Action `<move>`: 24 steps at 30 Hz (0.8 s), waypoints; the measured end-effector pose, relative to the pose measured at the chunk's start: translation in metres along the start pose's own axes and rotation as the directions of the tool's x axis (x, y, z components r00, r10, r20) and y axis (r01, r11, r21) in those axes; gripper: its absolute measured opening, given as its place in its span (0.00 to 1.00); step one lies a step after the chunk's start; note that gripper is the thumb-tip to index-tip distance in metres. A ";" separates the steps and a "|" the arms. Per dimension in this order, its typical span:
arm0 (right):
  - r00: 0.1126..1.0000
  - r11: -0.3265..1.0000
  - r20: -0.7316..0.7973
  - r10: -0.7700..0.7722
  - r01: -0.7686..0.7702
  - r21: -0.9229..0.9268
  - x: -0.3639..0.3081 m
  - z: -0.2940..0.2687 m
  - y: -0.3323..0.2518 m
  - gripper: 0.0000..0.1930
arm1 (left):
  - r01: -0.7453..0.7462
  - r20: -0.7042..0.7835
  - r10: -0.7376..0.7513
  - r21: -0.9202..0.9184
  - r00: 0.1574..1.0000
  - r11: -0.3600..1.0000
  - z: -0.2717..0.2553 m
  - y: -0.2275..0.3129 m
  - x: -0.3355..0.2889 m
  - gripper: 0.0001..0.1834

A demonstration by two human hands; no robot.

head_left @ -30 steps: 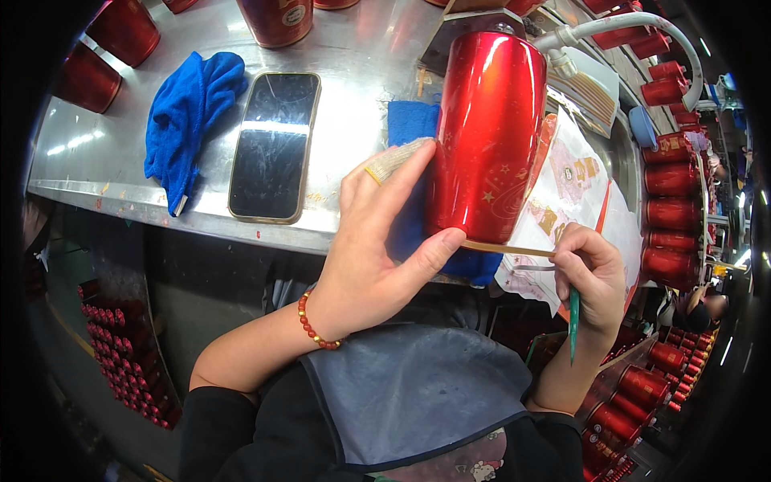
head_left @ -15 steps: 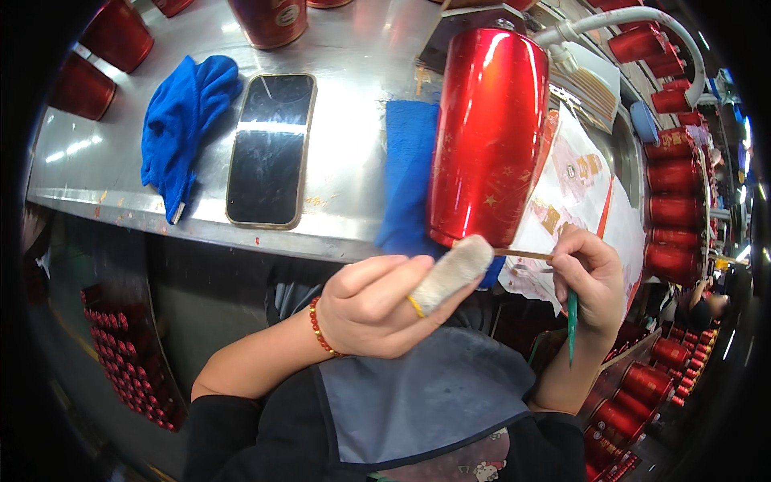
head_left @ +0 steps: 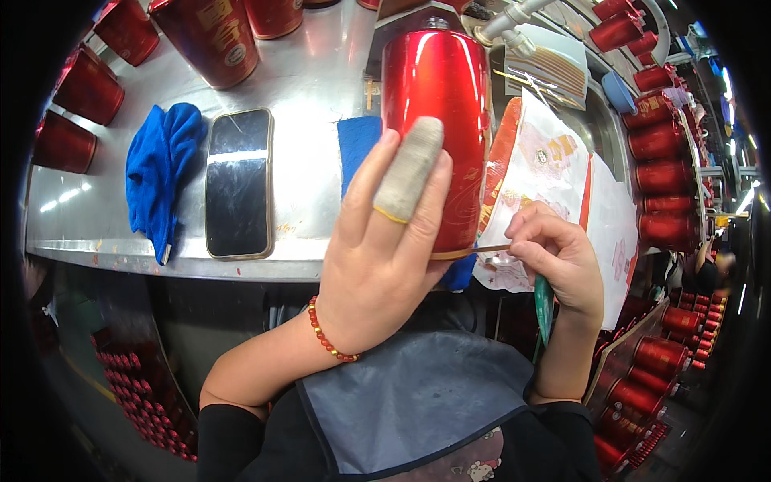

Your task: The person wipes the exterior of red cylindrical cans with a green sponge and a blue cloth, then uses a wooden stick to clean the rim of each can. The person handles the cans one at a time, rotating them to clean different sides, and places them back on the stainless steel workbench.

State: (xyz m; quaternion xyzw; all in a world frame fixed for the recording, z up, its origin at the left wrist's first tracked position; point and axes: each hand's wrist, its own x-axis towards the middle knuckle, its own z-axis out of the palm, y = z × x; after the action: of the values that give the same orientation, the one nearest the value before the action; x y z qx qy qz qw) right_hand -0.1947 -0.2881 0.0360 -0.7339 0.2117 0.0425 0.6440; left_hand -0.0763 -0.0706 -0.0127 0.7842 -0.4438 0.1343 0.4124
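A glossy red bottle (head_left: pixel 438 88) with gold print lies on the metal bench, its base toward me. My left hand (head_left: pixel 385 233) is laid over its left side, fingers stretched out; whether the palm presses on it I cannot tell. A grey cloth finger sleeve (head_left: pixel 409 170) with a yellow edge covers one of those fingers. My right hand (head_left: pixel 566 261), fingers closed, pinches a thin brown stick (head_left: pixel 490 248) that reaches the bottle's base edge. From under the same hand a green pointed handle (head_left: pixel 544 309) sticks out. A blue cloth (head_left: pixel 359 145) lies partly under the bottle.
On the bench (head_left: pixel 309 185) to the left lie a phone (head_left: pixel 239 185) and a crumpled blue cloth (head_left: pixel 163 177). Several red containers (head_left: pixel 210 40) stand behind. Printed sheets (head_left: pixel 546 161) spread to the right, near a white pipe (head_left: pixel 506 26). More red bottles (head_left: pixel 666 181) line the far right.
My left hand has risen from the bottle's base onto its side, fingers straightening. My right hand still holds the stick at the base edge. The whole view has shifted.
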 end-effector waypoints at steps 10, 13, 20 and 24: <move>0.994 0.995 0.105 -0.013 0.003 0.098 0.006 -0.001 0.004 0.04 | 0.069 0.056 -0.065 -0.065 0.996 0.996 -0.006 -0.010 -0.003 0.49; 0.993 0.992 0.122 -0.010 -0.006 0.126 0.008 0.002 0.002 0.03 | 0.093 0.059 -0.087 -0.098 0.994 0.991 -0.006 -0.012 -0.003 0.49; 0.990 0.991 0.138 -0.022 0.004 0.133 0.013 0.010 0.003 0.04 | 0.086 0.053 -0.078 -0.172 0.996 0.981 -0.005 -0.020 -0.007 0.55; 0.990 0.996 0.143 -0.015 0.002 0.091 0.017 0.017 0.004 0.06 | 0.135 0.116 -0.109 -0.249 0.987 0.959 -0.006 -0.026 -0.011 0.53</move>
State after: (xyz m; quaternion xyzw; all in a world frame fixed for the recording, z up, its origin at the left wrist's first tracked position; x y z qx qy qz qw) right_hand -0.1771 -0.2764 0.0242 -0.6999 0.1635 0.0827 0.6904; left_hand -0.0607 -0.0524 -0.0289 0.7562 -0.4281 0.0105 0.4947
